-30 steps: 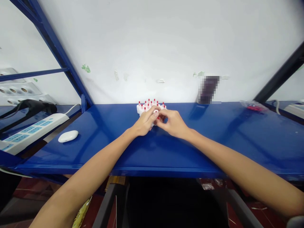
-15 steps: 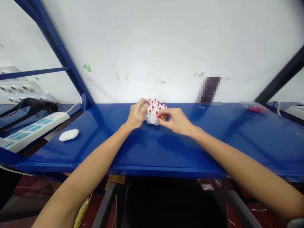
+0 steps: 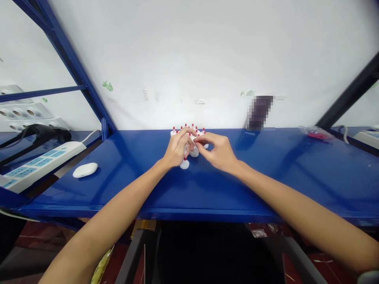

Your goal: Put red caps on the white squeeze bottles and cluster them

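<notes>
Several small white bottles with red tips (image 3: 203, 131) stand close together at the back middle of the blue table. In front of them my left hand (image 3: 175, 150) is curled, its fingers closed; what they hold is hidden. A round white piece with a bit of red beside it (image 3: 184, 164) shows just below those fingers, and I cannot tell how it joins what is behind. My right hand (image 3: 217, 151) pinches a small red cap, mostly covered by its fingertips, which meet the left fingertips over the front bottles.
A white rounded case (image 3: 85, 170) lies at left, near a white power strip (image 3: 44, 163) and black straps (image 3: 32, 136). A clear bag with red pieces (image 3: 318, 133) is at far right. A blurred dark object (image 3: 259, 112) leans on the wall. Blue frame posts (image 3: 71, 59) rise at left.
My left hand has come down and right to meet the right fingertips. More bottles now show left of the cluster, and the round white piece has appeared below my left hand.
</notes>
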`<control>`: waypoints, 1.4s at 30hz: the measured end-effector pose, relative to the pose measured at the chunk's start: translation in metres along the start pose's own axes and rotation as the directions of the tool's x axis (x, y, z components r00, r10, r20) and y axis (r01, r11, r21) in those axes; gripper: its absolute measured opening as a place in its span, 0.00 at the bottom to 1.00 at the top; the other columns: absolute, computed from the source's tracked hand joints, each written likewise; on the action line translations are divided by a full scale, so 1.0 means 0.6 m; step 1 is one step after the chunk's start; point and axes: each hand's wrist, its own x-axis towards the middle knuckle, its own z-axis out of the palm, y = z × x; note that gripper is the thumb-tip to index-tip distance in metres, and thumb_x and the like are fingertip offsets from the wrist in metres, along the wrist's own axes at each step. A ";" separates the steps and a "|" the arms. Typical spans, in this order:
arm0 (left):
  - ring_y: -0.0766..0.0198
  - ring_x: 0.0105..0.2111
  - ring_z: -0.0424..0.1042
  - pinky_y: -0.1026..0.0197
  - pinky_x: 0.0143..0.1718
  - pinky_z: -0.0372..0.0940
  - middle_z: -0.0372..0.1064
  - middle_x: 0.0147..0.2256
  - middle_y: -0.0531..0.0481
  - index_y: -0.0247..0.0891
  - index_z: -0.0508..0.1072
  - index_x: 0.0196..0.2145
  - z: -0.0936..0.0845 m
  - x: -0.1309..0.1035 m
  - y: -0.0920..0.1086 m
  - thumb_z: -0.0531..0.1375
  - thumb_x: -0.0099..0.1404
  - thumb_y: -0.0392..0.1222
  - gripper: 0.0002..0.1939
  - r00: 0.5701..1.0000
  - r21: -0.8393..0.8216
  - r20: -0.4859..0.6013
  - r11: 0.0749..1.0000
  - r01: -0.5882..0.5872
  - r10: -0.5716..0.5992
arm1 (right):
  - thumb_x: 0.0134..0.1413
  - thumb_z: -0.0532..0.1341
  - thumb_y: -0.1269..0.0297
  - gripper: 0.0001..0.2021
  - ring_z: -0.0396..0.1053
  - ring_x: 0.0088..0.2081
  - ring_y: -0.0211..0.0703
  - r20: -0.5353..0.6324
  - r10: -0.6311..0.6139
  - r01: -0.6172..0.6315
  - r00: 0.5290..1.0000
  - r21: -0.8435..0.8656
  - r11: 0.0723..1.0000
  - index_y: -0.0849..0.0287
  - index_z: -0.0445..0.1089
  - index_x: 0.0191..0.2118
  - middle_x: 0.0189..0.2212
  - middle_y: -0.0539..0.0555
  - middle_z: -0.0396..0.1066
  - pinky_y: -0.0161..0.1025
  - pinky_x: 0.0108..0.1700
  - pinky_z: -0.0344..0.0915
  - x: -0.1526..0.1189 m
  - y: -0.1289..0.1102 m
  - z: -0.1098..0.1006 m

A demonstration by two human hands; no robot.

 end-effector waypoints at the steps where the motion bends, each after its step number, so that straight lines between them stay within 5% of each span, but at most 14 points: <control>1: 0.71 0.12 0.60 0.66 0.14 0.53 0.65 0.23 0.56 0.38 0.67 0.45 0.002 0.000 0.003 0.48 0.72 0.55 0.18 1.000 -0.010 -0.002 1.000 0.009 -0.009 | 0.59 0.60 0.68 0.07 0.76 0.36 0.43 -0.020 0.013 -0.011 1.000 0.070 0.997 0.56 0.76 0.41 0.36 0.53 0.79 0.42 0.42 0.72 -0.002 -0.004 0.002; 5: 0.71 0.12 0.59 0.67 0.14 0.52 0.62 0.21 0.58 0.41 0.64 0.51 0.006 -0.002 0.008 0.49 0.72 0.53 0.17 0.999 -0.037 0.013 0.999 0.031 -0.030 | 0.62 0.62 0.64 0.07 0.78 0.40 0.44 -0.022 0.055 -0.049 0.998 0.223 0.974 0.55 0.75 0.45 0.39 0.52 0.79 0.43 0.47 0.73 -0.009 -0.015 0.009; 13: 0.75 0.15 0.59 0.71 0.13 0.53 0.68 0.31 0.54 0.42 0.59 0.55 0.011 -0.002 0.000 0.55 0.64 0.46 0.22 0.989 -0.188 0.150 0.982 0.033 -0.005 | 0.56 0.67 0.68 0.01 0.68 0.35 0.42 -0.076 -0.029 0.036 0.997 0.100 0.994 0.55 0.77 0.34 0.34 0.52 0.70 0.44 0.43 0.68 -0.008 -0.022 0.021; 22: 0.75 0.15 0.59 0.71 0.13 0.55 0.68 0.29 0.56 0.42 0.61 0.53 0.010 -0.002 0.012 0.54 0.56 0.35 0.25 0.997 -0.161 0.078 0.987 0.030 -0.018 | 0.56 0.65 0.62 0.06 0.60 0.25 0.36 0.045 0.139 -0.144 0.989 0.169 0.975 0.58 0.78 0.37 0.22 0.47 0.67 0.36 0.31 0.59 -0.006 -0.014 0.018; 27: 0.74 0.11 0.56 0.70 0.11 0.52 0.64 0.23 0.60 0.41 0.63 0.49 -0.004 0.011 0.018 0.52 0.52 0.34 0.24 0.997 -0.166 -0.066 0.986 0.031 -0.043 | 0.56 0.62 0.65 0.14 0.57 0.20 0.34 0.087 0.163 -0.175 0.983 0.153 0.973 0.59 0.73 0.49 0.17 0.41 0.59 0.35 0.29 0.57 -0.011 -0.017 0.015; 35: 0.74 0.10 0.50 0.68 0.13 0.48 0.55 0.17 0.62 0.41 0.65 0.42 -0.029 0.026 0.021 0.52 0.56 0.38 0.14 0.939 -0.120 -0.343 0.992 -0.028 -0.015 | 0.56 0.58 0.69 0.10 0.60 0.19 0.33 0.286 0.131 -0.136 0.949 -0.001 0.991 0.59 0.71 0.44 0.17 0.41 0.63 0.32 0.30 0.58 -0.022 -0.020 0.027; 42: 0.69 0.15 0.61 0.63 0.20 0.57 0.62 0.18 0.55 0.35 0.71 0.31 -0.021 0.014 -0.002 0.50 0.55 0.37 0.11 0.993 0.026 -0.115 1.000 0.005 -0.002 | 0.57 0.59 0.69 0.10 0.63 0.21 0.34 0.252 0.150 -0.153 0.956 -0.009 0.988 0.59 0.69 0.45 0.19 0.42 0.64 0.33 0.30 0.59 -0.019 -0.016 0.027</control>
